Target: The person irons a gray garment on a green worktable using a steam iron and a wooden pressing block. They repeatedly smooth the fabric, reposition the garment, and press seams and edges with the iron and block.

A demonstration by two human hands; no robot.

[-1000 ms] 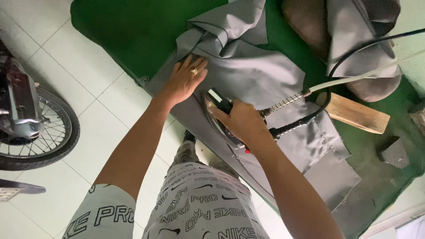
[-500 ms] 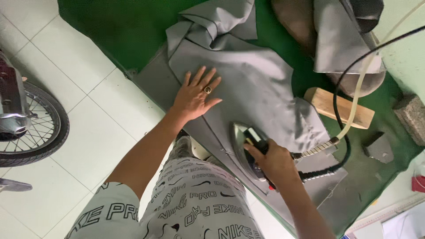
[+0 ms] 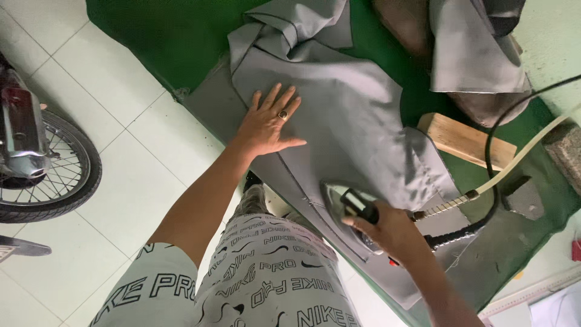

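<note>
A grey garment lies spread over a green-covered table. My left hand, a ring on one finger, presses flat on the cloth with fingers spread. My right hand grips the black handle of a steam iron, whose metal soleplate rests on the garment's near edge along a seam. A white hose and a black cable run from the iron off to the right.
A wooden block sits on the table right of the garment. More grey cloth is heaped at the top right. A motorbike wheel stands on the white tiled floor at left. A stone block lies at the right edge.
The iron and my right hand have slid along the garment toward its near right edge. My left hand stays pressed flat on the cloth, now farther from the iron.
</note>
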